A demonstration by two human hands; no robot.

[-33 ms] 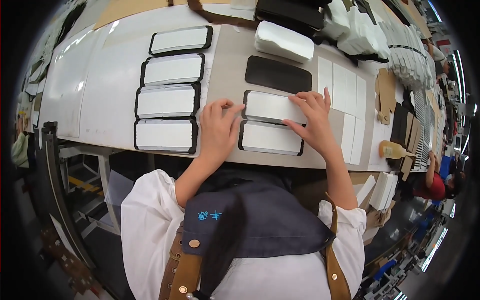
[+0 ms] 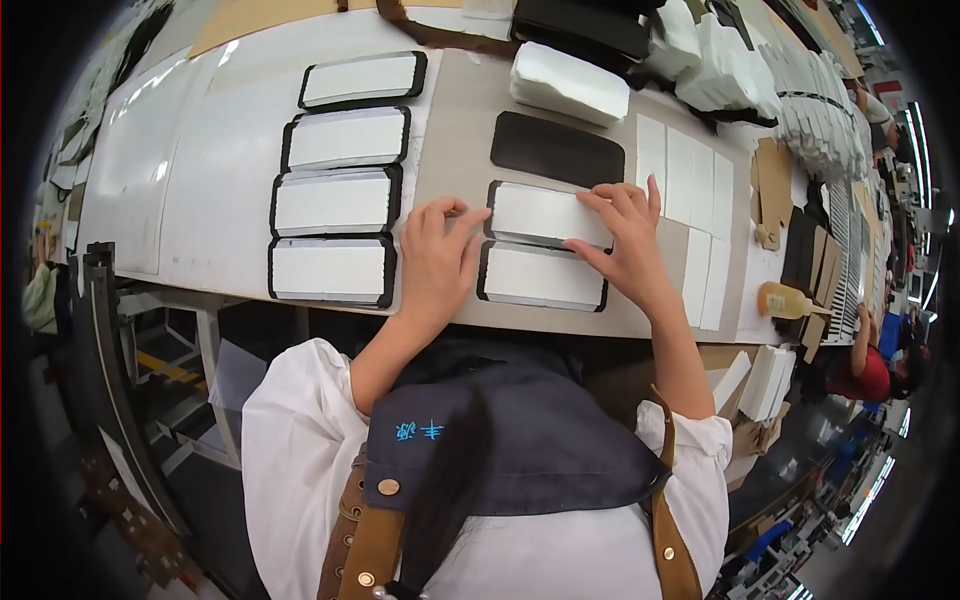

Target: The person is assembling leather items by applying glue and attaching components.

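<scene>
White panels (image 2: 540, 212): smooth, matt, paper-like. Black piece (image 2: 557, 148): matt, leather-like. White worktop (image 2: 130, 190): smooth, glossy. Bottle (image 2: 782, 299): translucent plastic. Apron (image 2: 560, 465): matt cloth. Snap (image 2: 389, 487): shiny metal. Sleeve (image 2: 295, 420): soft woven cloth.

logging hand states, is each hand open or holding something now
Left hand: loosely open, at the white card's left end.
Right hand: open, thumb and fingers apart over its right end.
</scene>
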